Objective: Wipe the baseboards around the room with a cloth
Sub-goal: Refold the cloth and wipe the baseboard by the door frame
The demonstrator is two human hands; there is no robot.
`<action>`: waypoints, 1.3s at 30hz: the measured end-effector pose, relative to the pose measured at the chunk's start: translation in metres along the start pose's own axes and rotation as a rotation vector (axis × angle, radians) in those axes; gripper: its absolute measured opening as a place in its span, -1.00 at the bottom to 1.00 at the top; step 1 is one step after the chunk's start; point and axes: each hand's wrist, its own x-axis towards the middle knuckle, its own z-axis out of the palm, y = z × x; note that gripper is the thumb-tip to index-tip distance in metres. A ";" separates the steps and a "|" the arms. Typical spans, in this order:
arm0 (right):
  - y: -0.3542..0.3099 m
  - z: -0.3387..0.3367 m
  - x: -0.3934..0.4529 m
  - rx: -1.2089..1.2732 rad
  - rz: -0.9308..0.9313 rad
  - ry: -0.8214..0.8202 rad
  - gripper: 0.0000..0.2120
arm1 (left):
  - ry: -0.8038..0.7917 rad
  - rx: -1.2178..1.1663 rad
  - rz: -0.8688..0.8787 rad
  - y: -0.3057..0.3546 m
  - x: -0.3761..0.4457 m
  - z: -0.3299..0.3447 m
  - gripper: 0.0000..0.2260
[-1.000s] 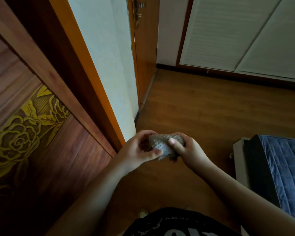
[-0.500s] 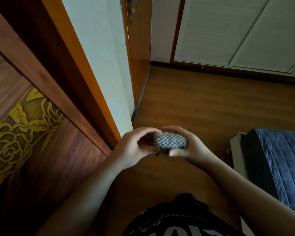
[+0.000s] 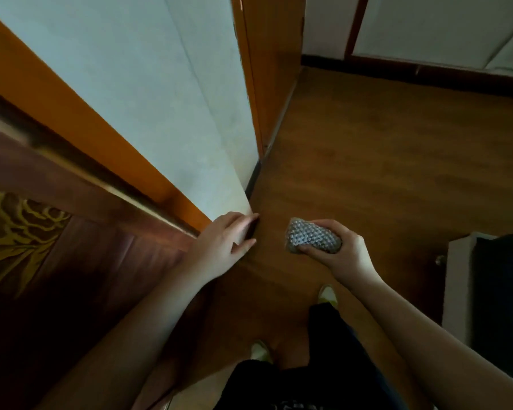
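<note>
Two hands show below the middle of the view, apart from each other. The right hand is curled round a grey knitted cloth, thumb on the near side and fingers over the top, so the bunched cloth sticks out of the fist toward nine o'clock. It is held in the air above the wood floor, touching neither the wall nor the floor. The left hand, at nine o'clock from the cloth, has its fingers straight and loose and holds nothing; its fingertips lie at the corner edge of the pale wall, though whether they press on it I cannot tell.

From that corner a thin dark baseboard runs along the foot of the wall toward twelve o'clock, up to an orange-brown door frame. At one o'clock, well apart from the hands, a second dark baseboard lines the far wall beneath white louvred doors. At nine o'clock from the left hand stands dark wood furniture with a gold flower pattern. At three o'clock from the right hand is a bed with a dark cover. At six o'clock, two light shoes stand on the floor.
</note>
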 end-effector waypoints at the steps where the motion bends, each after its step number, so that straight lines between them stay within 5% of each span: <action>1: 0.012 -0.003 0.013 -0.009 0.006 -0.008 -0.56 | -0.008 0.060 0.005 -0.007 0.008 0.010 -0.59; 6: 0.068 -0.002 0.075 -0.086 0.021 -0.036 -0.57 | -0.141 0.187 -0.076 -0.047 0.040 0.068 -0.60; 14: 0.156 0.035 0.091 -0.314 -0.183 -0.061 -0.50 | -0.188 0.424 0.081 -0.119 0.040 0.174 -0.57; 21: 0.304 0.127 0.092 -0.308 -0.167 0.061 -0.49 | -0.341 0.454 0.126 -0.222 0.014 0.313 -0.46; 30: 0.489 0.257 0.167 -0.366 -0.201 0.025 -0.56 | -0.531 0.299 -0.080 -0.340 -0.018 0.530 -0.30; 39: 0.624 0.356 0.241 -0.411 -0.191 -0.139 -0.56 | -0.413 0.369 -0.142 -0.425 0.013 0.691 -0.21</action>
